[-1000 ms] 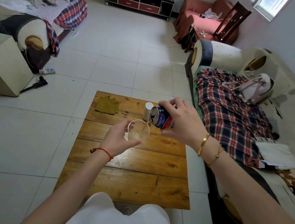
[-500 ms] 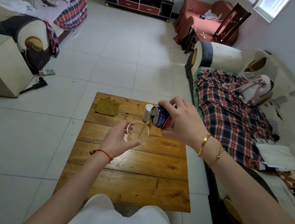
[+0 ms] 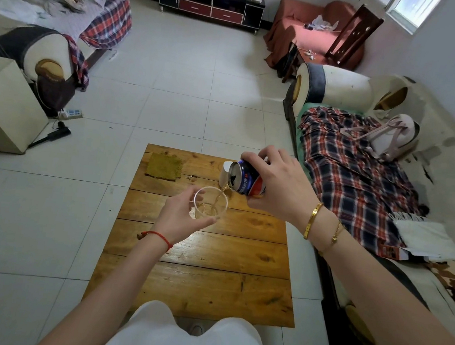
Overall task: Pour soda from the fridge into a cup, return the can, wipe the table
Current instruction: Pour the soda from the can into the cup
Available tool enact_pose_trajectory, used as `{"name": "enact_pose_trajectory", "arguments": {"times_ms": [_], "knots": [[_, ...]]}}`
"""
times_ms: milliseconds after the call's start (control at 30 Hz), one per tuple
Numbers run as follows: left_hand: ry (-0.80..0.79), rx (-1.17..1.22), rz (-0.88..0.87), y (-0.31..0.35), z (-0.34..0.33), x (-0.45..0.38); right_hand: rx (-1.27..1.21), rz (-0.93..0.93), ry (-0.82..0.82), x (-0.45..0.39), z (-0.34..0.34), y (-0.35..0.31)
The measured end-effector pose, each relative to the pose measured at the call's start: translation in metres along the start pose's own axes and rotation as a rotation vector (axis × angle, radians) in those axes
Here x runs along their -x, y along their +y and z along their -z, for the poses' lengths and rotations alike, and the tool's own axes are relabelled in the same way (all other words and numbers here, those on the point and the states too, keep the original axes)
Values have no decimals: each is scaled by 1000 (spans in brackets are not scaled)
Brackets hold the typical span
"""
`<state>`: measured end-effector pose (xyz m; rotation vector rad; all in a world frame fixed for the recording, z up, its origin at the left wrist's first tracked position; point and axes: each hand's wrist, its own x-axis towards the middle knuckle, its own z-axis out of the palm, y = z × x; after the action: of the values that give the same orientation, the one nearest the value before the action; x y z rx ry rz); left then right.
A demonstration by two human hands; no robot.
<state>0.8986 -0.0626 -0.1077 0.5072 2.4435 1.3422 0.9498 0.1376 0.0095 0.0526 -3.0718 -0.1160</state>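
My right hand grips a blue and red soda can, tipped on its side with the opening facing left. A thin amber stream runs from it into a clear plastic cup. My left hand holds that cup from the left, over the middle of the low wooden table. A little pale liquid lies in the cup's bottom. An olive-green cloth lies flat at the table's far left corner.
A small white cup stands on the table just behind the can. A sofa with a plaid blanket runs along the table's right side. Tiled floor lies left and beyond. A beige cabinet stands far left. My knees touch the table's near edge.
Both hands stay nearly where they were. The soda keeps streaming, and the cup holds slightly more liquid than before.
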Motion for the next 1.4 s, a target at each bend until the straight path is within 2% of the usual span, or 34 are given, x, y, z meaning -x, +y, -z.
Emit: {"name": "enact_pose_trajectory", "arguments": {"times_ms": [1400], "knots": [[-11, -29, -26, 8, -11, -7, 7, -37, -24, 8, -6, 16]]}}
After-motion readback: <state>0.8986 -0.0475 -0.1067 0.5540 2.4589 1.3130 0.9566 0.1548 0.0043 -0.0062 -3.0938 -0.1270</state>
